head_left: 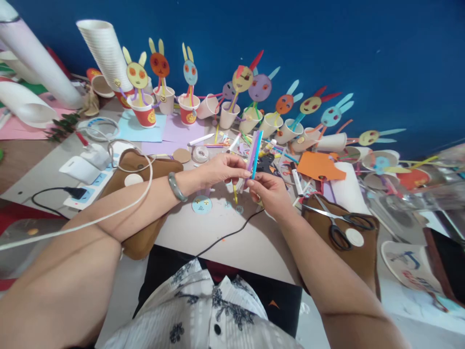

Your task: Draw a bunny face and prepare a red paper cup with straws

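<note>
Both hands meet above the middle of the desk (185, 235), pinching a small bundle of purple and blue strips (258, 150) that stands nearly upright, leaning slightly to the right. The left hand (227, 169) has its thumb and fingers closed on the lower part of the bundle, a grey-green bangle (177, 186) round its wrist; the right hand (269, 191) grips just beside it, near the lower end, with its fingers curled in. Nearer the body, below the left hand, a light-blue paper face (202, 205) lies flat on the desk, and near it is a small round paper marked "Hi" (239, 209). A black cable (232, 235) runs across the bare surface. To the right, scissors (331, 216) with black handles rest, blades spread, on a brown pad (363, 264), beside a white disc (354, 237). An orange sheet (319, 166) lies farther back. Along the blue wall (327, 43) runs a row of paper cups, several bearing rabbit-eared faces, with a tall stack of white cups (101, 53) at the left
</note>
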Motion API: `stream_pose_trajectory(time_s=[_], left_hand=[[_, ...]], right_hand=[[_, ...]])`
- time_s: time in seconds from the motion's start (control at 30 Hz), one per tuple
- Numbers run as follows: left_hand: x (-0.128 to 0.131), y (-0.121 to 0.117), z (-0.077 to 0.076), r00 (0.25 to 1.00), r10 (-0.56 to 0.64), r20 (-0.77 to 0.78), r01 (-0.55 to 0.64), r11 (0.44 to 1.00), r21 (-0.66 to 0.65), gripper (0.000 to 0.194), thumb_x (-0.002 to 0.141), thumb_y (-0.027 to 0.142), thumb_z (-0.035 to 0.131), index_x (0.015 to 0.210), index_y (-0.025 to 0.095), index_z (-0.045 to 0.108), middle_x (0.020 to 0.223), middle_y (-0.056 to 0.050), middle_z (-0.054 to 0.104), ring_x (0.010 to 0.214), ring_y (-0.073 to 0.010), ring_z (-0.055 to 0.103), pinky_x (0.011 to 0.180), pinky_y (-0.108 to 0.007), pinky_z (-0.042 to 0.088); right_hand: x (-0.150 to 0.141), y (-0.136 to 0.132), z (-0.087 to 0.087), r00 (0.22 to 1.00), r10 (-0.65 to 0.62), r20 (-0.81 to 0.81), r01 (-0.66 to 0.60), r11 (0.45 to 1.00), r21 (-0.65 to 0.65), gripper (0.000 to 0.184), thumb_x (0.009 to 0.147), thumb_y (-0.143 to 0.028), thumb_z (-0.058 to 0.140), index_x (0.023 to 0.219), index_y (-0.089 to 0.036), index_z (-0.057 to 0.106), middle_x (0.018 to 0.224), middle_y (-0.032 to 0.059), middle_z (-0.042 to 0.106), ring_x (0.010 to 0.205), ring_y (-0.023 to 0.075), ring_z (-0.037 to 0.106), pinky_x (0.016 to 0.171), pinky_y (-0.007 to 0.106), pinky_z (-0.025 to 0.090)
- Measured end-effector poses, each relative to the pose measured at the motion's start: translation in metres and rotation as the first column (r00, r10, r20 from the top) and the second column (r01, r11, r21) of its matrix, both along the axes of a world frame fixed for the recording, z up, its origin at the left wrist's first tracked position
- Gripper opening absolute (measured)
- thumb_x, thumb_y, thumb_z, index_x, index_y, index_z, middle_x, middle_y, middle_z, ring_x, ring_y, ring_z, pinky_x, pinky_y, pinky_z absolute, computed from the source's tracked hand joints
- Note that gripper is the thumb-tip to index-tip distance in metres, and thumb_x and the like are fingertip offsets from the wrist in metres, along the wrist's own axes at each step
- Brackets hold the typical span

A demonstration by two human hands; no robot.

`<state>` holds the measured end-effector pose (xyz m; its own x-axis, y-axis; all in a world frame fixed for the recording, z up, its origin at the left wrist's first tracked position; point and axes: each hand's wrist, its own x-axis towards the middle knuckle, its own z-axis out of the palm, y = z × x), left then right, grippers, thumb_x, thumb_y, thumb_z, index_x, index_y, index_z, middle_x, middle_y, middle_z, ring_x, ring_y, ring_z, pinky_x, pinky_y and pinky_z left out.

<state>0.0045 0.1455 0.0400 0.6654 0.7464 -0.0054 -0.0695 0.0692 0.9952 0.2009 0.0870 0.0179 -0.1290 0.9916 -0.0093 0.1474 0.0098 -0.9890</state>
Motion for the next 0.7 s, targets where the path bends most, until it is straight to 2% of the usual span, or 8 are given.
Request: stream_pose_trajectory(time_s=[0.17,0.33,0.53,0.7], left_hand=[[-0.002,-0.001,0.004,0.999,-0.018,-0.035,0.020,0.998,0.056,0.031,0.076,0.043,0.077,0.076,0.015,0.064,0.064,0.004,0.055,0.060,-0.0070,0.050,0.058,-0.024,0.036],[-0.003,-0.004,0.009,0.992,0.056,-0.113,-0.038,0.987,0.154,0.038,0.081,0.052,0.071,0.071,0.016,0.063,0.062,0.003,0.054,0.058,-0.0080,0.047,0.058,-0.025,0.034],[-0.002,-0.004,0.008,0.989,0.093,-0.111,-0.069,0.977,0.204,0.046,0.082,0.057,0.069,0.064,0.016,0.060,0.060,0.003,0.052,0.059,-0.0081,0.046,0.057,-0.025,0.034],[-0.002,-0.005,0.011,0.991,0.089,-0.098,-0.072,0.983,0.169,0.046,0.082,0.054,0.072,0.063,0.015,0.058,0.059,0.003,0.054,0.057,-0.0073,0.050,0.057,-0.023,0.037]], right_hand=[[-0.004,-0.003,0.004,1.000,0.014,0.008,-0.014,1.000,-0.018,0.042,0.076,-0.058,0.080,0.075,-0.019,0.064,0.050,-0.0066,0.051,0.042,0.0065,0.040,0.042,0.023,0.030],[-0.009,-0.004,0.006,0.999,0.046,0.022,-0.046,0.999,-0.019,0.044,0.073,-0.059,0.081,0.071,-0.019,0.061,0.051,-0.0070,0.050,0.042,0.0067,0.041,0.044,0.024,0.029],[-0.010,-0.005,0.006,0.997,0.056,0.056,-0.055,0.998,-0.020,0.044,0.075,-0.060,0.078,0.071,-0.019,0.062,0.051,-0.0059,0.053,0.043,0.0074,0.043,0.046,0.024,0.033],[-0.009,-0.005,0.004,0.985,0.077,0.153,-0.075,0.997,-0.020,0.046,0.085,-0.063,0.066,0.075,-0.019,0.068,0.049,-0.0035,0.054,0.045,0.0096,0.047,0.051,0.025,0.039]])
